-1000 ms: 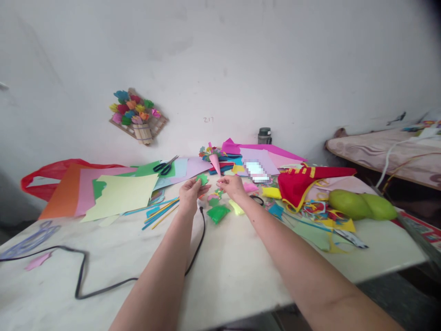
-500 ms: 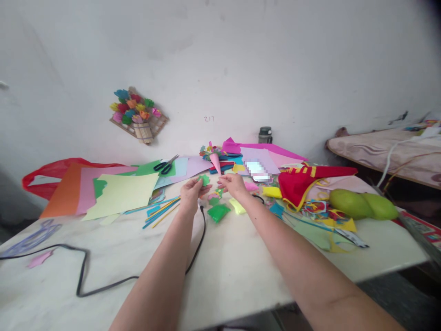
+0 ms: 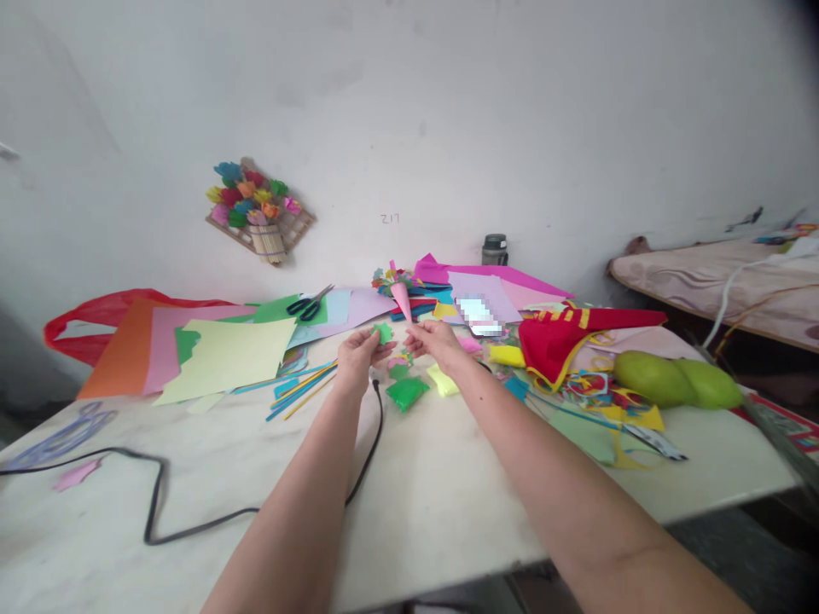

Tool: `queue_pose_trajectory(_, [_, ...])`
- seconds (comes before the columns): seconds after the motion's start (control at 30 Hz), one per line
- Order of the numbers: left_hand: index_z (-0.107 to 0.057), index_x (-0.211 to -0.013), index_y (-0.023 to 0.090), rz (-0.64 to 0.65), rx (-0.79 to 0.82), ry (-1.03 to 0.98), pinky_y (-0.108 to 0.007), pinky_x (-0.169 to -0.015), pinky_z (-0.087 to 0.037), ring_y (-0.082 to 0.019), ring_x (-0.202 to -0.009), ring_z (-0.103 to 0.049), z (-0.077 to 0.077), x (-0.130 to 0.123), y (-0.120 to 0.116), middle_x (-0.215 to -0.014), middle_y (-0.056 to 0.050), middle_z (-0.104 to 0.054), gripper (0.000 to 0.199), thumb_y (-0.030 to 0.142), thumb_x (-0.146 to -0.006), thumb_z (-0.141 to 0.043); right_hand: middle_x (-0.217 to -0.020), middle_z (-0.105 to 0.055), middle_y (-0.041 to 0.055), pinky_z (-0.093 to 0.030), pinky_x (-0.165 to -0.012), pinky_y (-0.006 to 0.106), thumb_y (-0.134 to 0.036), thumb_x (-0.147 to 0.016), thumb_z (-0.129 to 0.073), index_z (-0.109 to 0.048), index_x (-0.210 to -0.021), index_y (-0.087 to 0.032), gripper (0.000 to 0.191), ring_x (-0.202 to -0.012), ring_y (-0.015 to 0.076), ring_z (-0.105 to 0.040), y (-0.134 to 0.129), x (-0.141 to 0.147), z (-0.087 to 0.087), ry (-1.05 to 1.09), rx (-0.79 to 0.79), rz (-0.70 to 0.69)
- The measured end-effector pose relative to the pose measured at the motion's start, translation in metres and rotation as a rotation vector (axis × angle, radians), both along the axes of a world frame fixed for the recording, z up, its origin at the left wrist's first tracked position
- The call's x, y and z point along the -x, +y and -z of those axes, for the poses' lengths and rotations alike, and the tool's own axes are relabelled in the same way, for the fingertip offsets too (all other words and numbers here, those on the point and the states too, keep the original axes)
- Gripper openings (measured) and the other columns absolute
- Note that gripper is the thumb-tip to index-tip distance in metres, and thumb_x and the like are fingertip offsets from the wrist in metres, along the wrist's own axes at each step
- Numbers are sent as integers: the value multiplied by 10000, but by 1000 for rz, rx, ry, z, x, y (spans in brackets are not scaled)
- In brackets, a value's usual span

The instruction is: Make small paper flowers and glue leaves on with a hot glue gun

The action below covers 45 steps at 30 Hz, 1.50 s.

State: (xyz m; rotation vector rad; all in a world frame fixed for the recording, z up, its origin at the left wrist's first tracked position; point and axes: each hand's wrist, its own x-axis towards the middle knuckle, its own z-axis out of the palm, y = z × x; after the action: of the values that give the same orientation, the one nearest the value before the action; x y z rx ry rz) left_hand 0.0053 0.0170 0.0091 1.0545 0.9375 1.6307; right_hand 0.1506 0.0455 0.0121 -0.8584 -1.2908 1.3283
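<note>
Between the thumb and fingers of my left hand (image 3: 359, 351) is a small green paper cutout (image 3: 383, 333) with a scalloped edge. Just to its right, my right hand (image 3: 436, 343) is closed in a pinch; what it holds, if anything, is too small to make out. Its fingertips come close to the point of a pink paper cone (image 3: 401, 298) topped with colourful paper flowers; whether they touch I cannot tell. Small cut pieces lie below and between both hands. Nearer me are a green packet (image 3: 408, 393) and a pale yellow packet (image 3: 443, 380).
Coloured sheets (image 3: 230, 358) and scissors (image 3: 310, 303) lie left, near thin paper strips (image 3: 300, 394). A black cable (image 3: 153, 503) crosses the table. On the right are a phone (image 3: 479, 315), red cloth (image 3: 554, 345), a green fruit-like object (image 3: 675, 379) and a cutter (image 3: 653, 442).
The whole view has shifted slightly. My hands stay almost in place, the green cutout still in the left and the right still pinched.
</note>
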Motion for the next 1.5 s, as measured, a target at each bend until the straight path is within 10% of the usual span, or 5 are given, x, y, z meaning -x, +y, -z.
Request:
queue_pose_trajectory(0.53, [-542,-762,104,17,-35,17,-273,-599,-513,-178,-617,-640,2,2,0,-586,-17,-605,267,274,-603,-674,-538,-571,8,-413,-372,177,-316,-782,-515,-551,-739,-110,213,-390,63,-485,1,-1,2,121,107,-94])
queue_pose_trajectory(0.77, [-540,-755,107,-23,-21,-4,-262,-571,-508,-176,-604,-639,-1,3,0,-603,-28,-617,260,273,-604,-673,-522,-555,-22,-444,-410,173,-108,-665,-593,-567,-709,-116,52,-400,50,-477,7,0,7,-42,34,90])
queue_pose_trajectory(1.5, [-547,-732,111,-98,24,-13,-271,-629,-513,-157,-597,-635,-2,30,-12,-579,-10,-598,213,248,-615,-662,-672,-634,14,-437,-561,215,-173,-665,-521,-646,-736,-161,145,-639,129,-575,38,-21,33,-662,-376,381])
